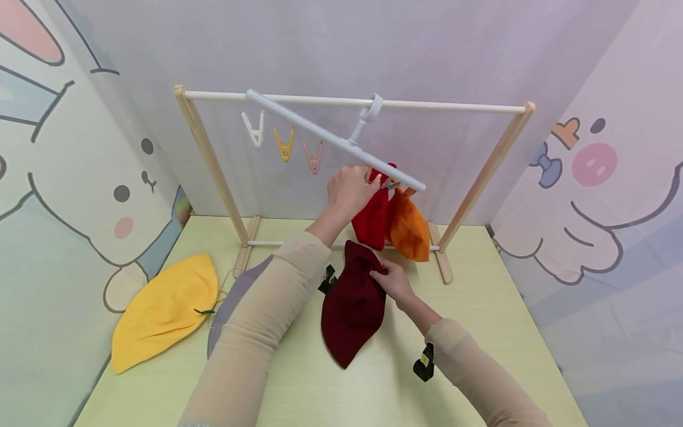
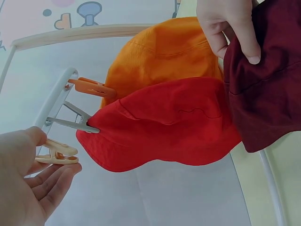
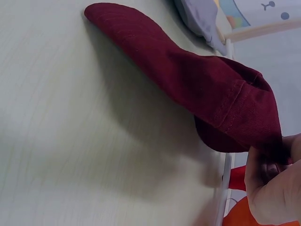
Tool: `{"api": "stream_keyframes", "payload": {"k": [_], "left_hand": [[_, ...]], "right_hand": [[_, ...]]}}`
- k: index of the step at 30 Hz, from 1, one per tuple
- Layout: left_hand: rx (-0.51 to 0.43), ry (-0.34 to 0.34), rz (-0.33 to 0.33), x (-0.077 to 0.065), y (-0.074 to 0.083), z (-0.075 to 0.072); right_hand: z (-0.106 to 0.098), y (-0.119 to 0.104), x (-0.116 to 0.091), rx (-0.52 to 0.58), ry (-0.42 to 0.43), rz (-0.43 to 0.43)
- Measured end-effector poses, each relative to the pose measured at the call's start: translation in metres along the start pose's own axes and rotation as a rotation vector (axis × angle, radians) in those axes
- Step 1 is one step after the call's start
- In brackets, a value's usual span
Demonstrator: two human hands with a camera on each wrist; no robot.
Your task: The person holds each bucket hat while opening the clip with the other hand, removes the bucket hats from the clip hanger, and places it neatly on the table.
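My left hand (image 1: 349,187) pinches a beige clothespin (image 2: 59,153) between thumb and fingers, close under the white hanger (image 1: 331,139). Beside it a grey clothespin (image 2: 77,121) grips the brim of a red bucket hat (image 2: 164,122), and an orange clothespin (image 2: 91,88) grips an orange bucket hat (image 2: 160,49). Below these, a maroon bucket hat (image 1: 354,302) is held by its edge in my right hand (image 1: 395,279). In the right wrist view that hat tilts over the table, its far end lower.
The hanger tilts down to the right from a white rail (image 1: 453,107) on a wooden-legged rack. White (image 1: 255,131), yellow (image 1: 285,145) and pink (image 1: 313,159) clothespins hang on the left. A yellow hat (image 1: 165,308) and a grey hat (image 1: 235,302) lie on the table (image 1: 480,356).
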State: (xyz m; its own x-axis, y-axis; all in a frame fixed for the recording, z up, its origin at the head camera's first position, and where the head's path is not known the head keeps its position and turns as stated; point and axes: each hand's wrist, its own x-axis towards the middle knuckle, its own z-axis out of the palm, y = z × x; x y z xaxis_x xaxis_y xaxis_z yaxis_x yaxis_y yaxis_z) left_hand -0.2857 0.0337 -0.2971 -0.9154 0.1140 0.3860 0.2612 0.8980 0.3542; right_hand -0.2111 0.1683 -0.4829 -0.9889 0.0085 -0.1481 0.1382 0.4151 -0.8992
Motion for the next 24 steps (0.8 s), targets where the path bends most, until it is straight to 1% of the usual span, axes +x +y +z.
{"api": "stream_keyframes", "payload": {"k": [6,8,12,17,24], "left_hand": [[-0.003,0.005,0.003,0.001,0.001,0.001],[-0.001,0.009,0.007,0.001,0.001,0.001],[0.001,0.014,0.015,0.002,0.001,0.002],[0.007,0.024,0.017,0.002,0.0,0.003],[0.001,0.012,0.012,0.002,0.0,0.003]], "right_hand": [[-0.003,0.004,0.001,-0.06,0.003,-0.047],[-0.005,0.006,0.001,-0.097,0.005,-0.067],[-0.008,0.013,0.003,-0.18,0.02,-0.106],[-0.007,0.02,0.004,-0.272,0.045,-0.109],[0.0,0.025,0.005,-0.46,0.099,-0.159]]}}
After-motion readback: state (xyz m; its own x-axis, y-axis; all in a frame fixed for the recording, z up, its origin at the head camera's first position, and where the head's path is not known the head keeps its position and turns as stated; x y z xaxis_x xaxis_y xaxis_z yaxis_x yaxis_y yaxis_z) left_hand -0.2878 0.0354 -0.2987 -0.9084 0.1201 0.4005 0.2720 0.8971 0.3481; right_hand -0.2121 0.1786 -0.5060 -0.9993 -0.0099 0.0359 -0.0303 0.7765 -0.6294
